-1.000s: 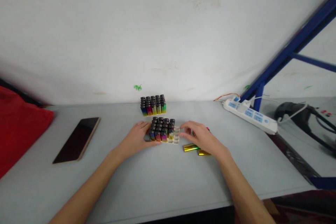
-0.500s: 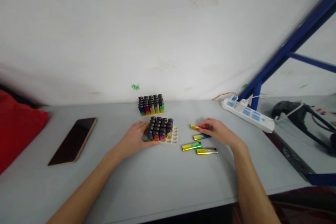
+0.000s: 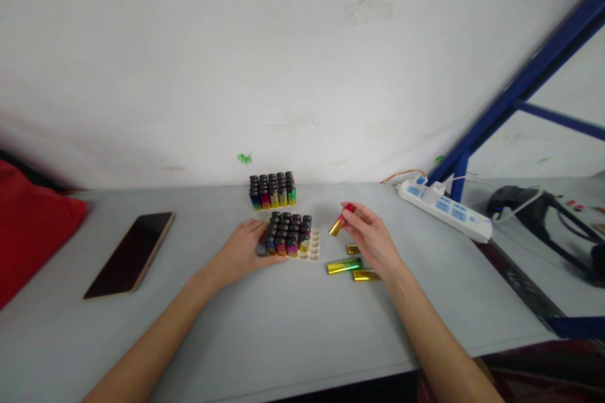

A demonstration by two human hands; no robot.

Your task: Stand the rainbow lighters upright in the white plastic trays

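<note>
My left hand [image 3: 246, 241] grips the left end of a pale tray [image 3: 314, 254] with round-edged slots. Several upright lighters [image 3: 287, 233] with black tops fill most of it; slots at its right end are bare. Between the fingertips of my right hand [image 3: 371, 233] is a red and gold lighter [image 3: 341, 220], tilted and raised off the table, to the right of the tray. Under and beside that hand lie a green and yellow lighter [image 3: 344, 266], a gold one [image 3: 366, 275] and another gold one [image 3: 352, 249], the last two partly hidden by the hand.
Behind the tray, near the wall, stands another block of upright lighters [image 3: 273, 190]. A phone [image 3: 132, 255] lies at left beside a red bag [image 3: 38, 227]. To the right are a white power strip [image 3: 444, 209], a blue metal frame [image 3: 515, 85] and a black strapped device [image 3: 543, 220].
My right hand has lifted the red and gold lighter from the table, tipped it more upright and brought it left toward the tray. My left hand stays at the tray.
</note>
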